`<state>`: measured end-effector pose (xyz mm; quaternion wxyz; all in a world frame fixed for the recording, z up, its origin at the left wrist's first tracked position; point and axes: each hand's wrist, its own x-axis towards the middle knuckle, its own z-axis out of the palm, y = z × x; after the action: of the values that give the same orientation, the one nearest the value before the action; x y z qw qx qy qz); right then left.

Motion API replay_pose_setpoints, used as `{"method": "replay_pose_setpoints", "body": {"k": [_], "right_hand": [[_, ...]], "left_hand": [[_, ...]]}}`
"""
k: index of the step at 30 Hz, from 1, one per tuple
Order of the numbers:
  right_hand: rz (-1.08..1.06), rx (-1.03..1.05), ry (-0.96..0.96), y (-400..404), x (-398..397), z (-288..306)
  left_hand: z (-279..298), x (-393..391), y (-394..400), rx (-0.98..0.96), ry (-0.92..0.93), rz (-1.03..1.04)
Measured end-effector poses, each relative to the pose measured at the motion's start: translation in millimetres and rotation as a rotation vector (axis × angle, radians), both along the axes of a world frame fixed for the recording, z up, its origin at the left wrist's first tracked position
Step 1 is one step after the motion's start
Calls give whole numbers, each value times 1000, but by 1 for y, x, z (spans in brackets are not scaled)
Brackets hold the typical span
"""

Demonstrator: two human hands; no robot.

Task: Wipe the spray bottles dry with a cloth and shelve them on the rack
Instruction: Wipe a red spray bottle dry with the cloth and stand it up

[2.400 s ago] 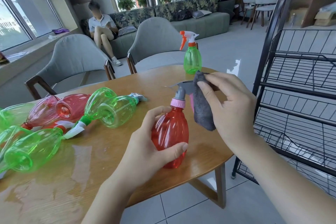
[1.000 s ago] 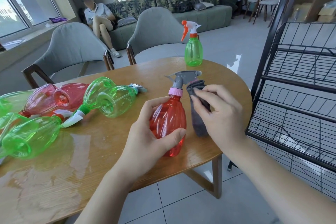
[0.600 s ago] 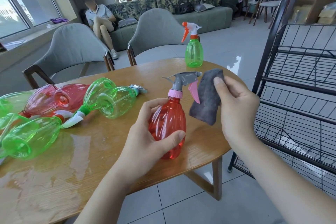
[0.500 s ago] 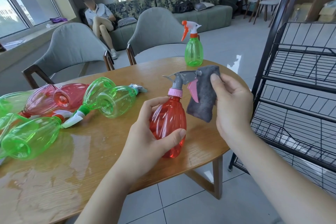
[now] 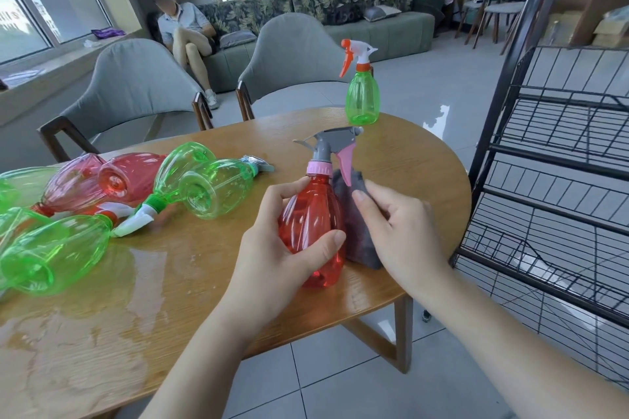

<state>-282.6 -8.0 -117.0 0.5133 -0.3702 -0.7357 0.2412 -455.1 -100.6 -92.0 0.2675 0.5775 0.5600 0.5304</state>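
I have the red spray bottle (image 5: 311, 231) upright just above the desk (image 5: 391, 160), mid-wipe. My left hand (image 5: 282, 248) has a closed grip round its belly; my right hand (image 5: 398, 231) pinches the grey cloth (image 5: 357, 235) against its side. Next, I judge, finish drying, then carry it to the rack (image 5: 561, 163) alongside.

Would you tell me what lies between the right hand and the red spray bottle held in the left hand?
In the head view, the grey cloth lies there: the right hand presses it against the side of the red spray bottle, which the left hand grips.
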Motion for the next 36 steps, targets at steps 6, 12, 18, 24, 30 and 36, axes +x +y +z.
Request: {"method": "replay_pose_setpoints", "body": {"k": [6, 12, 18, 24, 30, 36], "right_hand": [[-105, -35, 9, 0, 7, 3], [-223, -21, 161, 18, 23, 34], [-140, 74, -89, 15, 26, 44], [-186, 251, -195, 6, 20, 45], [-139, 234, -93, -9, 15, 52], [97, -65, 189, -11, 20, 62]], "left_hand": [[3, -3, -4, -4, 40, 3], [2, -14, -8, 35, 305, 25], [-1, -16, -1, 134, 637, 46], [-4, -4, 1, 206, 771, 93], [-4, 1, 1, 163, 831, 117], [-1, -1, 1, 139, 802, 120]]}}
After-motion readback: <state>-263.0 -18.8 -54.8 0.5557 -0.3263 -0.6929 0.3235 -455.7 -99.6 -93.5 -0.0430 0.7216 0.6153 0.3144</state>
